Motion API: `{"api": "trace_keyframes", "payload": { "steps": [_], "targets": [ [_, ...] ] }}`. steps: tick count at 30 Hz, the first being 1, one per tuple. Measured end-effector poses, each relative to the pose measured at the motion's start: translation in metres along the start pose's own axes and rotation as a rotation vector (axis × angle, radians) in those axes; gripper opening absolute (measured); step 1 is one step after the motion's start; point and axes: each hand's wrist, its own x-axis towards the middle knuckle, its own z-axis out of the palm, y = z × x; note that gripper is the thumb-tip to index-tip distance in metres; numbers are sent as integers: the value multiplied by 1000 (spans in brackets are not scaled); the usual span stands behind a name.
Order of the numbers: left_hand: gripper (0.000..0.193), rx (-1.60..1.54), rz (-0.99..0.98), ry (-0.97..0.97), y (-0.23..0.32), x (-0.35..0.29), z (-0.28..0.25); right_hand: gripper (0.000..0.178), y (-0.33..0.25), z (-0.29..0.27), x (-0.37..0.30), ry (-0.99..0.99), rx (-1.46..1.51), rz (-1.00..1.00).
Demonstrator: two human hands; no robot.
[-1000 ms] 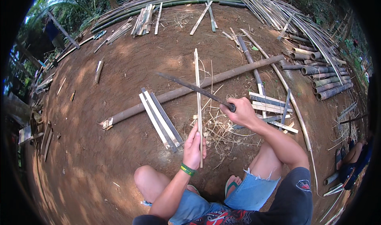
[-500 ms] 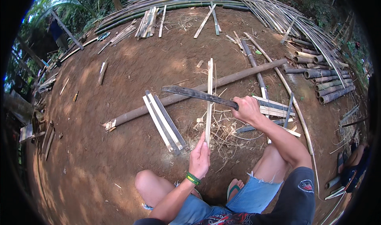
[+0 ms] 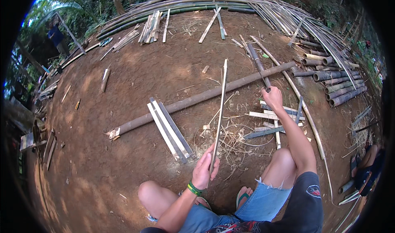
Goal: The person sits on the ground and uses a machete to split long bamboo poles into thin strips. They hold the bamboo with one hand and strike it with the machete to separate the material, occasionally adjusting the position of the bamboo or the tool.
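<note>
My left hand (image 3: 204, 170) grips the lower end of a long pale bamboo strip (image 3: 222, 101), which stands tilted up in front of me. My right hand (image 3: 273, 98) is raised to the right, closed round the handle of a machete (image 3: 265, 80). Its blade points away from me and is hard to tell from the dark bamboo pole (image 3: 256, 58) behind it. Left of the held strip, several split bamboo strips (image 3: 168, 130) lie side by side, their upper ends close to a long brown pole (image 3: 193, 100). Thin shavings (image 3: 234, 142) are heaped beneath the strip.
More cut strips (image 3: 279, 117) lie crossed below my right hand, beside a long thin pole (image 3: 302, 97). Stacked bamboo tubes (image 3: 341, 89) stand at the right. Long bamboo poles (image 3: 177, 6) line the far edge. One person (image 3: 56, 35) is at far left, another (image 3: 370, 169) at right.
My right hand has moved up and right with the machete, its blade swinging from pointing left across the strip to pointing away. The strip in my left hand has turned and tilted slightly right.
</note>
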Motion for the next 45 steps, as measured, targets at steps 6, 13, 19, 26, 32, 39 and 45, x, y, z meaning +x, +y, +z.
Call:
{"api": "trace_keyframes", "payload": {
  "steps": [6,13,19,26,32,39,45],
  "targets": [
    [43,-366,22,-36,14,18,-13,38,-34,-11,-37,-154,418,-89],
    [50,-63,69,214,10,38,-19,42,-97,-18,-89,-506,422,-374],
    [51,-90,103,410,3,50,-20,27,-125,-19,-125,-691,386,-614],
    [52,67,71,359,15,42,-2,16,-127,-9,-146,-716,361,-783],
    [57,190,27,297,22,31,4,13,-130,-14,-150,-652,348,-847],
    [55,251,54,371,24,23,8,13,-130,-8,-137,-509,321,-889],
    [53,283,107,379,36,16,9,17,-136,-21,-148,-509,255,-857]
  ]
}}
